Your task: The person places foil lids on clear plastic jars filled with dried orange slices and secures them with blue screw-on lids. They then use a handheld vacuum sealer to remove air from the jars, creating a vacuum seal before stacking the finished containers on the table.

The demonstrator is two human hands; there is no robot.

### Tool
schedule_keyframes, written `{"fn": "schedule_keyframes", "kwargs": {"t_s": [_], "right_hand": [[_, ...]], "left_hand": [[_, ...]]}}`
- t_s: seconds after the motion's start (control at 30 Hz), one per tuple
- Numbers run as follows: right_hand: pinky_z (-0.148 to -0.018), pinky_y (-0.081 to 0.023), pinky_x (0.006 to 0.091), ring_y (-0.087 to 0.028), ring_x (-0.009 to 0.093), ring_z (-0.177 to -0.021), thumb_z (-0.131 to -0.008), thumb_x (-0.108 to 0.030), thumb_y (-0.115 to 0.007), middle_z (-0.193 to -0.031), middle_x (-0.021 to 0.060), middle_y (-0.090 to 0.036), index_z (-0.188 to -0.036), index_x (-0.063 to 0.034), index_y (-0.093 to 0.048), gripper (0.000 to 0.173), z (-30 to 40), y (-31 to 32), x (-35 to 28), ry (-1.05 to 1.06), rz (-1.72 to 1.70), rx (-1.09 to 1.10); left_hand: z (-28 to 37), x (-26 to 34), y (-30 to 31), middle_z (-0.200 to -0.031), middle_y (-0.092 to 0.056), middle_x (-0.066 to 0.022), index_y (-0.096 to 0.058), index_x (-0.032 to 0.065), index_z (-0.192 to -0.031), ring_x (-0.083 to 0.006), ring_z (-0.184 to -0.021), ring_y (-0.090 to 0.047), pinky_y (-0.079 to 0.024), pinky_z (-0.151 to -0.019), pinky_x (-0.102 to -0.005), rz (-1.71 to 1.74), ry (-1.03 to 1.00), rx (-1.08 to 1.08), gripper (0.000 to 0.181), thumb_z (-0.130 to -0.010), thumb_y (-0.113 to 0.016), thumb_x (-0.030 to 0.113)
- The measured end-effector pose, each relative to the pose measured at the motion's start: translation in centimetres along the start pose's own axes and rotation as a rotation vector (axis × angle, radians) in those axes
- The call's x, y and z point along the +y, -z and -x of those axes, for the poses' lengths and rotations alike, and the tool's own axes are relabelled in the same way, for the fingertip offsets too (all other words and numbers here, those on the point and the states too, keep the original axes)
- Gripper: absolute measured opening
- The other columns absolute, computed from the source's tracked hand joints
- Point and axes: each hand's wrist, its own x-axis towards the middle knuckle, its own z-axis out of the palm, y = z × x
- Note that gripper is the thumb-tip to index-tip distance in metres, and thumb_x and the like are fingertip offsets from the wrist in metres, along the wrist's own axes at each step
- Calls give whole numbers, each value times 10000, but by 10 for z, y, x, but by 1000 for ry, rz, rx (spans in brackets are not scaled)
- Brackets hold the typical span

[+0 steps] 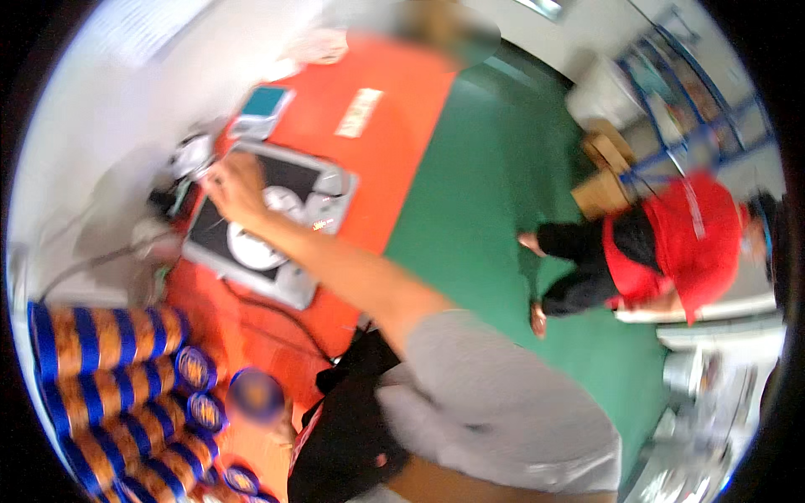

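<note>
My right hand point(236, 182) reaches across a flat, grey-framed appliance point(339, 217) with a black top. Its bent fingers are at a blurred white and silver object point(194, 156) by the wall; whether they grip it is unclear. White round shapes point(251, 245) show on the black top below my forearm. My left hand point(286, 427), mostly hidden beside my black apron, has its fingers against the side of a blue-lidded jar point(256, 396) and appears to hold it. Near that jar are stacked clear jars point(113, 336) with blue bands and brown contents, lying on their sides.
The orange-red table point(390, 144) bears a teal-and-grey device point(263, 104) and a label strip point(358, 113). A black cable point(283, 308) crosses it. Right, over the green floor point(465, 188), are a person in red point(698, 239), cardboard boxes point(604, 182) and a blue rack point(673, 94).
</note>
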Motion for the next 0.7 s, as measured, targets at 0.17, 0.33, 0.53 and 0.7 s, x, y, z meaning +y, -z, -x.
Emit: {"fn": "schedule_keyframes", "kwargs": {"t_s": [0.17,0.33,0.53,0.7], "right_hand": [[-899,-349,486,-426,408,-1034,-719,-349,-674,-1161,206,-421,-1267,-73,-390,676,69,61,-111,208,-235,-842],[-985,-306,412,-401,352,-1149,-657,-377,-734,-1242,237,-387,-1354,-51,-269,900,136,87,-153,-35,-381,-1421],[-966,-325,384,-423,263,-1123,-685,-302,-726,-1206,160,-424,-1361,-73,-252,856,128,83,-178,-1195,-838,-1576],[-962,-328,411,-400,324,-1137,-608,-289,-753,-1208,186,-377,-1333,-81,-307,877,130,68,-201,174,-599,-1493]], "left_hand": [[20,32,4,-1123,-510,-148,-379,6,-1235,-291,-1033,-509,-419,-899,-386,-160,-143,-34,886,-465,-805,107],[34,69,14,-1215,-419,-210,-380,43,-1264,-380,-1096,-425,-368,-917,-471,-517,-400,53,919,-466,-815,179],[71,52,34,-1365,-247,-198,-222,24,-1352,-335,-1282,-246,-230,-1041,-425,311,-203,137,1051,-570,-792,434],[68,69,41,-1390,-245,-156,-132,125,-1397,-320,-1266,-306,-291,-1022,-447,1155,475,126,968,-706,-603,613]]}}
